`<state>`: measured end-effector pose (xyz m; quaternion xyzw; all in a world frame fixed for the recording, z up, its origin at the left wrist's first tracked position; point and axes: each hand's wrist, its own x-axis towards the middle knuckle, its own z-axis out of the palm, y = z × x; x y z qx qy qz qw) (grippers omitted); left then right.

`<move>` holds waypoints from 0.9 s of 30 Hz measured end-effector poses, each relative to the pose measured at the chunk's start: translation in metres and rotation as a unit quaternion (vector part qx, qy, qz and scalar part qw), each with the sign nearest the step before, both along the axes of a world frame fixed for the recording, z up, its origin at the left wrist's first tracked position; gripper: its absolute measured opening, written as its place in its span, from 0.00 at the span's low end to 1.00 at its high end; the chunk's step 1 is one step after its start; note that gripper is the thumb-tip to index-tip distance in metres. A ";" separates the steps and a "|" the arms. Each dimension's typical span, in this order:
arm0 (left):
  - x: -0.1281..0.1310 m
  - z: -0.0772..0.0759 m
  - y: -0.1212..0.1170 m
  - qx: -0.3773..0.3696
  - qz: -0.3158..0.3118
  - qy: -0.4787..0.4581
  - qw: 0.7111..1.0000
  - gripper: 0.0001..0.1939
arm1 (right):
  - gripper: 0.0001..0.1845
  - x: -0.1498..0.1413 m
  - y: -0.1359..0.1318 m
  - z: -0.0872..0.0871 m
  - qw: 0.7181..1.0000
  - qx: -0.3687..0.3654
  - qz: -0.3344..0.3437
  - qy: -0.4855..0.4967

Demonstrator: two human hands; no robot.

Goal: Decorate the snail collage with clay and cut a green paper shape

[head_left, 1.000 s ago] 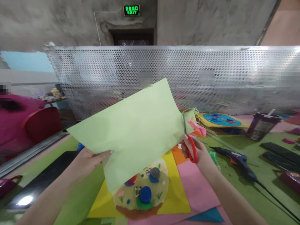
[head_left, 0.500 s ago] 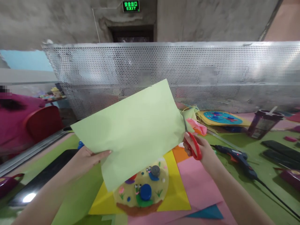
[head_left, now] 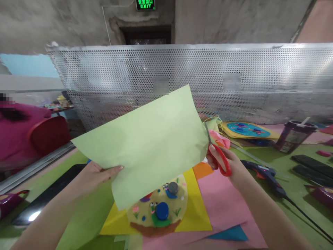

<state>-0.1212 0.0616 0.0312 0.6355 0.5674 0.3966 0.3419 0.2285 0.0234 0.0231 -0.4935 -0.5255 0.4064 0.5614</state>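
Note:
A sheet of pale green paper is held up in the air, tilted with its right side higher. My left hand pinches its lower left edge, thumb on the near face. In my right hand is a pair of scissors with red handles, fingers wrapped around the loops. The blades stand at the paper's right edge; whether they bite into it I cannot tell. Below lies a round clay picture with snails made from bottle caps, on yellow paper. The sheet hides its upper left part.
A glue gun with its cord lies on the right, near a dark lidded cup with a straw. A blue round clay picture is farther back. Pink paper covers the table beneath. A perforated metal screen stands behind. A person's pink garment shows at left.
My right hand and the scissors have shifted slightly right, away from the paper's middle. The sheet has tilted and spread a little wider; my left hand keeps its hold.

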 end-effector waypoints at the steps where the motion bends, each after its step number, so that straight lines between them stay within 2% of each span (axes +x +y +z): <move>1: -0.001 0.000 0.000 -0.010 -0.008 -0.004 1.000 0.21 | 0.23 0.001 0.000 0.000 1.000 0.003 -0.001 -0.002; 3: -0.002 0.000 0.001 -0.039 -0.033 -0.013 0.999 0.21 | 0.23 0.002 -0.001 -0.001 1.000 0.010 0.001 -0.013; 7: -0.003 0.000 0.002 -0.049 -0.049 -0.020 0.997 0.24 | 0.24 0.003 -0.002 -0.001 0.999 0.017 0.018 -0.038; 10: -0.004 0.001 0.002 -0.051 -0.068 -0.021 0.996 0.26 | 0.25 0.003 -0.002 0.000 0.999 0.019 0.005 -0.045; 13: -0.004 0.001 0.001 -0.060 -0.064 -0.021 0.996 0.26 | 0.24 0.004 -0.002 0.000 1.000 0.002 -0.003 -0.027; 18: -0.004 0.001 0.000 -0.061 -0.066 -0.042 0.995 0.26 | 0.23 0.010 0.001 0.000 0.999 -0.032 0.026 -0.006; 27: -0.009 -0.001 0.003 -0.085 -0.078 -0.061 0.991 0.24 | 0.21 0.007 -0.008 0.004 0.999 -0.018 0.026 0.015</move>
